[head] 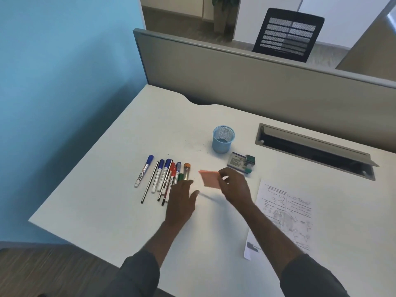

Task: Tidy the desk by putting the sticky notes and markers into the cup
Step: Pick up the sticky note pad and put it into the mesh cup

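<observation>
Head view: right hand (232, 185) pinches the sticky notes (210, 179), seemingly lifted; left hand (182, 202) spread flat beside markers (165, 179).

Other things on and around the white tabletop (120, 168)

A printed paper (287, 213) lies near the right front edge. A small card (237, 160) sits by a little green and grey thing (250, 161), too blurry to name. A long open slot (317, 150) is cut in the top. Behind stand a grey wall panel (235, 82), a black chair (288, 35) and a blue wall (64, 82).
</observation>
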Demonstrator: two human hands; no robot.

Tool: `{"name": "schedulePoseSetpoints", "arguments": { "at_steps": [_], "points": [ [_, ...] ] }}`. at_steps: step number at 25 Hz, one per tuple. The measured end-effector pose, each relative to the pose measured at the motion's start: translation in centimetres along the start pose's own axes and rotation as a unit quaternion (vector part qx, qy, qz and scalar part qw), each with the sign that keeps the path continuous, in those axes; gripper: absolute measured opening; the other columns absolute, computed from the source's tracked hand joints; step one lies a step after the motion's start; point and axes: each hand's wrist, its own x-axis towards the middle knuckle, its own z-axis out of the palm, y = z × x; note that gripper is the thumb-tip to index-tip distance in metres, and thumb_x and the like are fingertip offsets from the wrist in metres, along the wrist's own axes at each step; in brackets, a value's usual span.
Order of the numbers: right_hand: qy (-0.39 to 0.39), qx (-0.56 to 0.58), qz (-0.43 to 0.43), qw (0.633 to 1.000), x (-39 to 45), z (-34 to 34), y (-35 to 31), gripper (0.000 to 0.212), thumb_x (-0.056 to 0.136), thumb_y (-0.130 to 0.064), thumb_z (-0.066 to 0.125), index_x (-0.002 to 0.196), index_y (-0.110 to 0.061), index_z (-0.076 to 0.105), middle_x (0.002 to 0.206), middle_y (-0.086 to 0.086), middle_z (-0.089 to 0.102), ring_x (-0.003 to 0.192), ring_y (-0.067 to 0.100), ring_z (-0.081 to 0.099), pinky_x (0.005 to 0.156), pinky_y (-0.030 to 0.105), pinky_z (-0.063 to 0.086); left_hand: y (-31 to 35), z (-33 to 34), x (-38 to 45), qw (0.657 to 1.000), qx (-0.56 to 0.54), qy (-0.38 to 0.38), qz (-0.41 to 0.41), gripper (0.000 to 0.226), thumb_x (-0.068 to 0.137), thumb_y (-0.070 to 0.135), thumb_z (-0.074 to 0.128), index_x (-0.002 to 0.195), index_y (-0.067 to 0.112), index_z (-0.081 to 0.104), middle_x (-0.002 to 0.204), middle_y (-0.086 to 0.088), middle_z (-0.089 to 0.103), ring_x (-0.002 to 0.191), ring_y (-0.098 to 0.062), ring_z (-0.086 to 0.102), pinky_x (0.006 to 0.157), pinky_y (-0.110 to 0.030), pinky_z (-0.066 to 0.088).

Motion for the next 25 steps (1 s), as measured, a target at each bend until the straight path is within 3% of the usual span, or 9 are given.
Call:
{"name": "schedulePoseSetpoints", "arguments": {
  "at_steps": [2, 7, 9, 12, 17, 21, 23, 25],
  "points": [
    [0.030, 0.021, 0.026, 0.999, 1.6, -2.3, 0.8, 0.015, 0.090, -0.016, 0.060, 0.094, -0.030, 0.058, 0.093, -0.008, 0.068, 0.065, 0.006, 0.062, 0.057, 0.024, 0.047, 0.4, 2.5, -0.3, 0.998, 0.034, -0.031, 0.033, 0.037, 0.097, 0.023, 0.062, 0.127, 0.003, 0.061, 0.129, -0.016, 0.061, 0.123, -0.033, 0.057, 0.104, -0.046, 0.047],
    [0.078, 0.037, -0.003, 0.996, 6.6, -6.8, 0.8, 0.035, 0.089, -0.011, 0.057, 0.116, -0.033, 0.061, 0.093, -0.006, 0.065, 0.070, 0.013, 0.065, 0.059, 0.029, 0.053, 0.4, 6.5, -0.1, 0.987, 0.079, -0.098, 0.099, 0.059, 0.096, 0.035, 0.064, 0.141, 0.000, 0.051, 0.153, -0.019, 0.042, 0.143, -0.037, 0.040, 0.115, -0.051, 0.038],
    [0.099, 0.056, -0.011, 0.993, 9.4, -7.7, 0.7, 0.025, 0.091, -0.011, 0.061, 0.111, -0.023, 0.070, 0.090, -0.004, 0.068, 0.071, 0.021, 0.068, 0.070, 0.037, 0.057, 0.3, 7.5, -0.2, 0.983, 0.113, -0.109, 0.096, 0.065, 0.100, 0.047, 0.051, 0.148, 0.004, 0.043, 0.160, -0.013, 0.031, 0.149, -0.031, 0.028, 0.119, -0.048, 0.032],
    [0.123, 0.093, 0.000, 0.988, 13.1, -7.9, 0.1, 0.012, 0.091, -0.017, 0.065, 0.099, -0.021, 0.073, 0.084, -0.006, 0.070, 0.074, 0.025, 0.070, 0.073, 0.044, 0.057, -0.6, 8.7, -0.5, 0.983, 0.130, -0.098, 0.090, 0.068, 0.103, 0.055, 0.039, 0.154, 0.011, 0.033, 0.165, -0.006, 0.020, 0.154, -0.024, 0.013, 0.123, -0.043, 0.022],
    [0.125, 0.054, 0.030, 0.990, 17.3, -6.0, 0.5, 0.006, 0.090, -0.030, 0.062, 0.088, -0.030, 0.068, 0.082, -0.013, 0.071, 0.070, 0.017, 0.066, 0.065, 0.029, 0.050, -1.7, 10.2, 0.0, 0.983, 0.126, -0.091, 0.097, 0.067, 0.102, 0.053, 0.041, 0.155, 0.014, 0.031, 0.167, -0.002, 0.014, 0.155, -0.023, 0.012, 0.123, -0.043, 0.020],
    [0.130, 0.087, 0.042, 0.987, 17.9, -4.3, 1.8, 0.010, 0.091, -0.024, 0.062, 0.086, -0.032, 0.064, 0.078, -0.013, 0.068, 0.070, 0.013, 0.063, 0.059, 0.021, 0.043, -1.9, 10.6, 0.2, 0.983, 0.127, -0.093, 0.093, 0.067, 0.102, 0.052, 0.041, 0.156, 0.014, 0.029, 0.168, -0.001, 0.012, 0.155, -0.022, 0.011, 0.123, -0.043, 0.020],
    [0.147, 0.098, 0.030, 0.984, 18.1, -4.0, 2.1, 0.010, 0.092, -0.020, 0.062, 0.089, -0.029, 0.064, 0.080, -0.013, 0.067, 0.076, 0.011, 0.063, 0.060, 0.010, 0.041, -2.0, 10.6, 0.2, 0.983, 0.127, -0.094, 0.091, 0.066, 0.102, 0.052, 0.041, 0.156, 0.014, 0.029, 0.168, -0.001, 0.012, 0.155, -0.022, 0.012, 0.123, -0.043, 0.021],
    [0.154, 0.108, 0.022, 0.982, 18.4, -3.7, 2.1, 0.009, 0.093, -0.017, 0.062, 0.093, -0.025, 0.066, 0.084, -0.010, 0.069, 0.081, 0.011, 0.064, 0.064, 0.008, 0.042, -1.9, 10.6, 0.2, 0.983, 0.127, -0.095, 0.089, 0.066, 0.102, 0.052, 0.041, 0.155, 0.014, 0.030, 0.168, -0.001, 0.013, 0.155, -0.022, 0.012, 0.123, -0.043, 0.021]
  ]
}}
